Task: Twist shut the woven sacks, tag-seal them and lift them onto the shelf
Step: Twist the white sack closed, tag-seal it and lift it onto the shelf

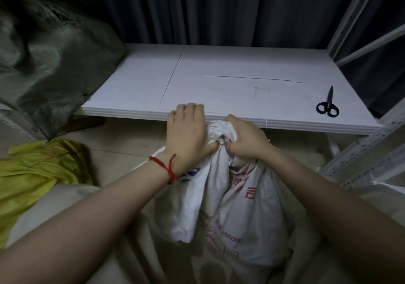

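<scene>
A white woven sack (236, 218) with red print stands on the floor in front of the white shelf board (219, 86). Its mouth is gathered into a twisted neck (219, 132) just below the shelf's front edge. My left hand (188, 132), with a red string at the wrist, grips the neck from the left, its thumb side pressed against the bunched cloth. My right hand (245, 141) grips the neck from the right with curled fingers. A thin pale tie seems to run around the neck between the hands, though it is small and hard to make out.
Black scissors (328, 105) lie at the right end of the shelf board. A grey-green woven sack (54, 64) sits on the shelf's left end. A yellow sack (37, 169) lies on the floor at left. White perforated shelf uprights (368, 152) stand at right. Dark curtains hang behind.
</scene>
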